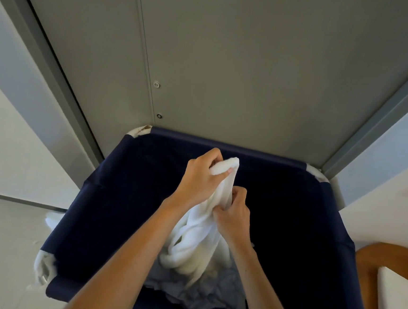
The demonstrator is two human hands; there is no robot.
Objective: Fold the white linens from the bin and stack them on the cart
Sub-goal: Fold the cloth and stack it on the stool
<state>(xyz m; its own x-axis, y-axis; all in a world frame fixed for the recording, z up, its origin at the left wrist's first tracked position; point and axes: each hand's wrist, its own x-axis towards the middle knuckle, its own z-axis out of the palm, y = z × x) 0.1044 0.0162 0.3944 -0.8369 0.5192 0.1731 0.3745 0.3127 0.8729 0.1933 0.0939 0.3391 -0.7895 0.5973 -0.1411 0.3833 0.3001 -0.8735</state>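
White towel point(195, 242), one: lifted partly out of the bin, hanging bunched and unfolded over its middle.
Left hand point(203, 179): fingers curled round the towel's top edge, gripping it.
Right hand point(233, 216): pinching the same towel just below and to the right.
Further linens point(212, 295): a crumpled heap on the bin floor, near side; number cannot be told.
Bin point(120, 196), one: dark blue fabric, open-topped.
Cart: not in view; no folded stack visible.
Progress, judged: early in the job; this towel has yet to be folded and the heap remains.
Wooden frame point(370, 267), one, near right. Grey panel point(231, 58), one, far.
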